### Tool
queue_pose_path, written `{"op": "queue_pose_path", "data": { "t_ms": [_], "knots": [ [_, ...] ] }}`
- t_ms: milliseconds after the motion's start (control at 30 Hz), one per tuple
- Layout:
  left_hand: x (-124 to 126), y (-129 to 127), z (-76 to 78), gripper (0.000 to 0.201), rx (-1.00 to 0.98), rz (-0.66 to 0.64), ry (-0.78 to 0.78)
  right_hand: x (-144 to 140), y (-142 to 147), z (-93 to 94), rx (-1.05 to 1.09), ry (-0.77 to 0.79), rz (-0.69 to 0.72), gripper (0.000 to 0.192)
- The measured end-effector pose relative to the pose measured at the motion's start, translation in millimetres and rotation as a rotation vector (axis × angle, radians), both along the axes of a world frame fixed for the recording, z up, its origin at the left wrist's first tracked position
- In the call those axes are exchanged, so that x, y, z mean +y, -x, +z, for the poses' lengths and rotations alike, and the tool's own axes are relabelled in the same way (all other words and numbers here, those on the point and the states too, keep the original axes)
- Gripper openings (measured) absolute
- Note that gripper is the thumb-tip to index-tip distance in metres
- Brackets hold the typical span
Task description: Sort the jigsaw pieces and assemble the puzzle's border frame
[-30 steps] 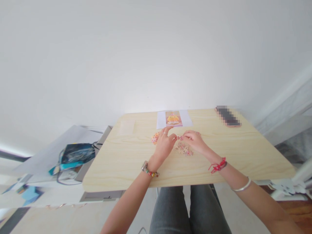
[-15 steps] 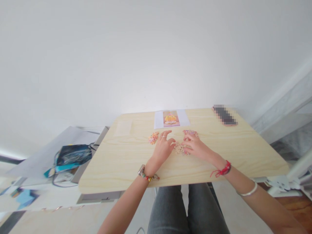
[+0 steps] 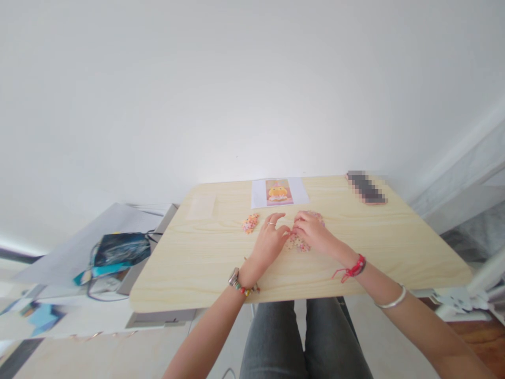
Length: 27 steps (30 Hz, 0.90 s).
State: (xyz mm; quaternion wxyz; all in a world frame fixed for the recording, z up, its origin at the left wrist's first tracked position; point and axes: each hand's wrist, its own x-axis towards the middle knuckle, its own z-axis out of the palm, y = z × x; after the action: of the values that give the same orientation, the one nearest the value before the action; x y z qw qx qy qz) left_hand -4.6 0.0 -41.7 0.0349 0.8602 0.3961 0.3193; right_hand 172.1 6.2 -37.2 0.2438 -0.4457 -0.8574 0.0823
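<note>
Here, a wooden table (image 3: pixel 197 273) is seen from above, with the person's grey-trousered legs (image 3: pixel 303 342) below its near edge. At far left, off the table, a dark bag with blue trim (image 3: pixel 120 250) lies on a pale surface. On the table's left rear, a faint pale sheet (image 3: pixel 202 206) lies flat. Farther right, a small orange-pink cluster of pieces (image 3: pixel 250 223) rests on the wood, just beside the left hand (image 3: pixel 269 243). This hand, with a ring on one finger and a beaded band at the wrist, has its fingers loosely curled, fingertips drawn toward the thumb; whether it pinches a piece cannot be told. Behind the hands, a white sheet bearing a yellow-and-pink picture (image 3: pixel 279 192) lies near the table's rear edge. Between and beneath the two hands lies a patch of pastel pieces (image 3: pixel 296 243), partly covered. The right hand (image 3: pixel 313 232), with a red cord at the wrist and a silver bangle higher up the arm, is curled over this patch, its fingertips meeting those of the left hand; what it grips is hidden. At right rear, a blurred dark oblong object (image 3: pixel 366 188) lies well apart from both hands.
</note>
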Motion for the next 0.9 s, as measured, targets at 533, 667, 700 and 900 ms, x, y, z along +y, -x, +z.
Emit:
{"op": "queue_pose_path", "data": {
  "t_ms": [533, 667, 700, 900],
  "knots": [
    [4.8, -8.5, 12.1, 0.007, -0.083, -0.012, -0.001, -23.6, -17.5, 17.9, 0.23, 0.018, -0.022, 0.015],
    [7.1, -20.1, 12.8, 0.007, -0.078, -0.052, 0.01, -32.9, -25.0, 16.3, 0.207, -0.118, -0.05, 0.013],
    [8.1, -23.9, 12.6, 0.007, -0.082, -0.06, 0.014, -33.1, -27.4, 15.7, 0.203, -0.135, -0.064, 0.014],
    [19.4, -49.0, 11.4, 0.006, -0.033, -0.089, 0.043, -25.5, -48.9, 9.0, 0.156, -0.142, -0.101, 0.013]
  ]
}}
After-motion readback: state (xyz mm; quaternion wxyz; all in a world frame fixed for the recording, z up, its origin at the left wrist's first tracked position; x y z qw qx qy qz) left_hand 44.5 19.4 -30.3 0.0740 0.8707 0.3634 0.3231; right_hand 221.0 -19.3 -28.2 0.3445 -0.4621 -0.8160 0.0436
